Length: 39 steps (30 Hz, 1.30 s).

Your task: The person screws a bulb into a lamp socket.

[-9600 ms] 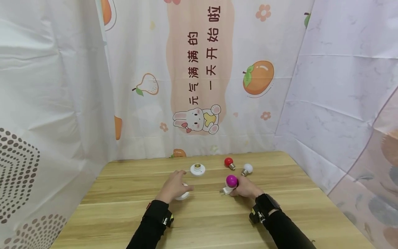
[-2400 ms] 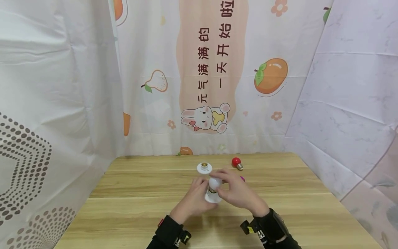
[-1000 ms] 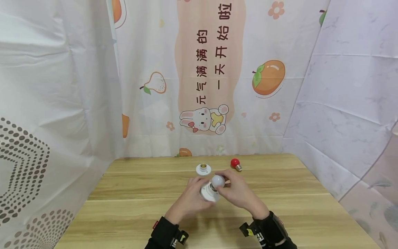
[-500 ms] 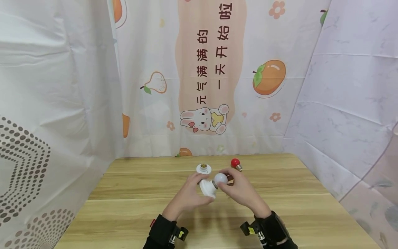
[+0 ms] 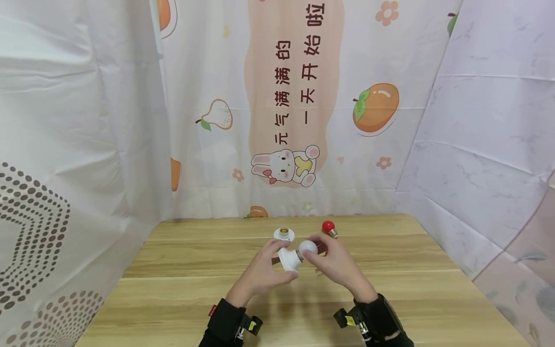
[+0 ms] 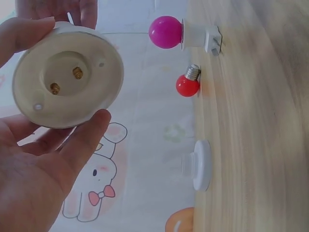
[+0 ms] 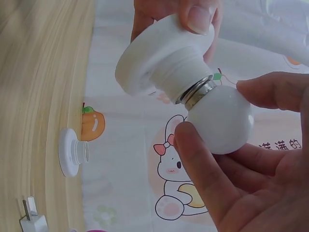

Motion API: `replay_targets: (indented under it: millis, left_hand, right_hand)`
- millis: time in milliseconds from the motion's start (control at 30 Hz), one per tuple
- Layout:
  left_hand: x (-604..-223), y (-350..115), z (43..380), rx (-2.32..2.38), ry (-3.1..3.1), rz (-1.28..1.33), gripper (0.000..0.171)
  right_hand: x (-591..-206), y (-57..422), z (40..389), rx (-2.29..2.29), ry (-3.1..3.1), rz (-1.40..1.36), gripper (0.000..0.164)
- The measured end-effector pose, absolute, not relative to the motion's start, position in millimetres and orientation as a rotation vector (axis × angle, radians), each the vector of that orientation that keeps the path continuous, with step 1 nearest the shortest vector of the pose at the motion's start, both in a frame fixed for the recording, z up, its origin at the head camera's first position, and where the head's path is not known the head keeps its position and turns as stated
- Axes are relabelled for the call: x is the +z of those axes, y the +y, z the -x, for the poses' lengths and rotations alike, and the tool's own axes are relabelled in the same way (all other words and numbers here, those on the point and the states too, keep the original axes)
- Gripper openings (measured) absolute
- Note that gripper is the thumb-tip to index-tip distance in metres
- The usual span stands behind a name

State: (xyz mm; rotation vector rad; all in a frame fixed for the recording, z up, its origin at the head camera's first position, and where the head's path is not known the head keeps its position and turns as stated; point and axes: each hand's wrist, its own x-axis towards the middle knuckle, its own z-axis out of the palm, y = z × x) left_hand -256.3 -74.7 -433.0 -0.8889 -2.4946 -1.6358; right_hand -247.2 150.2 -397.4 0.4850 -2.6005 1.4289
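My left hand (image 5: 262, 270) holds a white round lamp holder (image 7: 161, 60) by its rim, lifted over the table and tilted so its socket faces right. In the left wrist view its hollow underside shows two brass terminals. My right hand (image 5: 340, 265) pinches a white light bulb (image 7: 222, 121) by its globe between thumb and fingers. The bulb's metal screw cap (image 7: 199, 93) sits at the socket mouth, partly inside, with some thread showing. Both hands meet above the table's middle.
Behind the hands a second white lamp holder (image 5: 284, 234) stands on the wooden table (image 5: 195, 299). A red bulb (image 5: 328, 225) lies farther right. A magenta bulb (image 6: 165, 33) in a white plug-in socket (image 6: 195, 36) stands near it, mostly hidden behind my right hand in the head view. Printed curtains surround the table.
Earlier my right hand held the magenta bulb's socket; it then took the white bulb. The lamp holder rose from the table and tilted rightward. Over the last half second both hands barely moved.
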Motion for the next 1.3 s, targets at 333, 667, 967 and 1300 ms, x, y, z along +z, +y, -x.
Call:
replay_targets:
  millis: [333, 667, 967, 1300]
  left_hand:
    - [-434.0, -75.2, 255.9, -1.74, -2.453, 0.928, 0.069]
    - [-433.7, -76.1, 256.3, -1.766, -2.381, 1.003, 0.067]
    - [-433.7, -75.4, 256.0, -1.758, -2.373, 0.987, 0.066]
    - [-434.3, -75.6, 256.2, -1.756, -2.373, 0.988, 0.066]
  right_hand:
    - [-397.9, 153.4, 247.0, 1.613, -2.579, -0.507, 0.039]
    - [-397.9, 153.1, 246.3, 1.671, -2.602, -0.502, 0.045]
    - [-397.4, 152.0, 246.1, 1.68, -2.626, -0.473, 0.044]
    - [-398.4, 148.2, 245.2, 1.641, -2.577, -0.432, 0.041]
